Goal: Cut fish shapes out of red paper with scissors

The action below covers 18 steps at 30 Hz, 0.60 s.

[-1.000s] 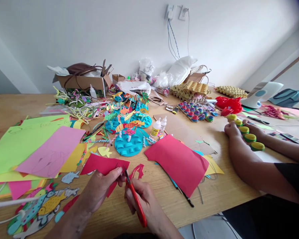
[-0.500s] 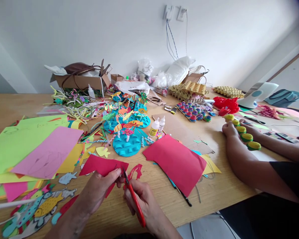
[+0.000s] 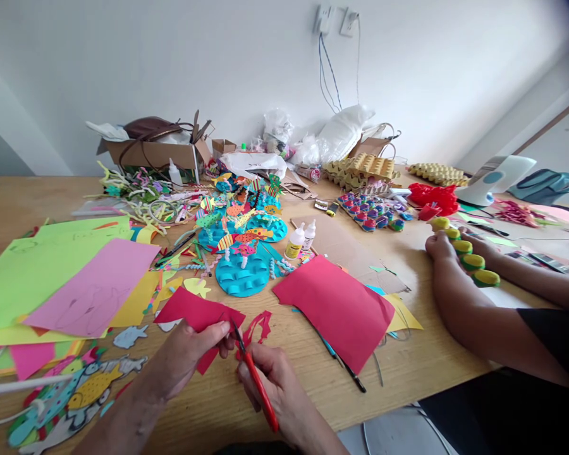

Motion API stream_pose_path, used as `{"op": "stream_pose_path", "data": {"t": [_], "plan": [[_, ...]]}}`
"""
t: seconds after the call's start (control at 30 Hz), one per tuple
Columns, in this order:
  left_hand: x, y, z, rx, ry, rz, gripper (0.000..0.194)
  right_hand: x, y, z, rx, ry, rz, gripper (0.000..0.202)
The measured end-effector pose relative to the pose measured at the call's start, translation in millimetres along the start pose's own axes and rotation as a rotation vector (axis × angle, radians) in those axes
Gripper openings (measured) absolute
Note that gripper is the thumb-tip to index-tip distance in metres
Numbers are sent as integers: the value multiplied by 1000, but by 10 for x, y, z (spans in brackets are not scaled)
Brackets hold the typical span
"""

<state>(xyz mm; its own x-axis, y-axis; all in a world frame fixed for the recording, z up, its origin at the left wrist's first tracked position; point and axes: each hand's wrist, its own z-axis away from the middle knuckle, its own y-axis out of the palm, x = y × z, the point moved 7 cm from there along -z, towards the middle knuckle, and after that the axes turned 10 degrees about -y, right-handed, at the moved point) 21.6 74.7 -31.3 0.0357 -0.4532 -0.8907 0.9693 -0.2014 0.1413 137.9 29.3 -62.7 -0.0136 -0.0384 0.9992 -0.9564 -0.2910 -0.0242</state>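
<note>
My left hand [image 3: 194,354] pinches a piece of red paper [image 3: 194,311] between thumb and fingers. Red-handled scissors [image 3: 256,384] are in my right hand [image 3: 277,379], their dark blades at the paper's right edge beside my left thumb. Thin red paper scraps [image 3: 258,327] lie just behind the scissors. A larger red sheet [image 3: 336,309] with a curved cut corner rests to the right, over a pencil and thin wires. Cut-out paper fish [image 3: 95,388] are piled at the lower left.
Green sheets [image 3: 52,265] and a pink sheet [image 3: 92,287] cover the left side. Blue discs [image 3: 241,272] bearing paper fish and glue bottles [image 3: 294,241] stand beyond my hands. At the right, another person's hands [image 3: 443,249] hold a green-and-yellow egg-carton strip [image 3: 471,262].
The view has shifted very slightly. My left forearm has moved a little left, and the red paper and scissors have barely moved.
</note>
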Motion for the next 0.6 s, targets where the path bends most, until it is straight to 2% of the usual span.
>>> {"op": "stream_pose_path", "data": {"t": [0.27, 0.6], "plan": [[7, 18, -12, 7, 1, 7, 15, 32, 34, -6, 50, -42, -87, 41], [44, 23, -23, 23, 1, 36, 14, 54, 12, -8, 31, -36, -37, 44]]}}
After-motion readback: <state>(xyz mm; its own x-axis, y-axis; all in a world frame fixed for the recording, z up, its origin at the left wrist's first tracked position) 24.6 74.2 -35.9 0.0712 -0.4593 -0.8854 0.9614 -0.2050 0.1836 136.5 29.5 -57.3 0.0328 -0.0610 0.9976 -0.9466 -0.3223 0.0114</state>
